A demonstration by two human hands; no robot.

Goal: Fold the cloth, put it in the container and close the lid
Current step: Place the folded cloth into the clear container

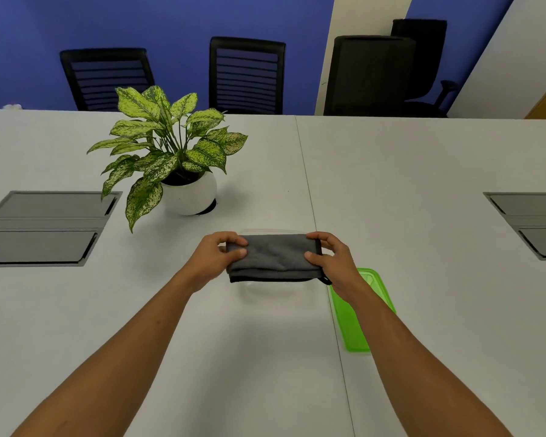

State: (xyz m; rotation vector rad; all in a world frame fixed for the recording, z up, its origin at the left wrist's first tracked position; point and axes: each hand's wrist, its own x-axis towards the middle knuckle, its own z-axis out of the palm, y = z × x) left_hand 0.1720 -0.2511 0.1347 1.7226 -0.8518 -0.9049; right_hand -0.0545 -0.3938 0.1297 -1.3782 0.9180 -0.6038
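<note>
A grey cloth (275,257), folded into a thick rectangle with a black hem and a small black loop at its right corner, is held flat between both hands. My left hand (215,257) pinches its left end and my right hand (331,257) pinches its right end. Directly beneath the cloth lies a clear container (271,288), mostly hidden, with only its faint rim showing ahead of and behind the cloth. A green lid (356,320) lies flat on the table to the right, partly under my right forearm.
A potted plant (171,159) in a white pot stands behind and left of the container. Grey cable hatches (44,228) (530,222) are set into the white table (423,184) at far left and far right. Black chairs (246,74) line the far edge.
</note>
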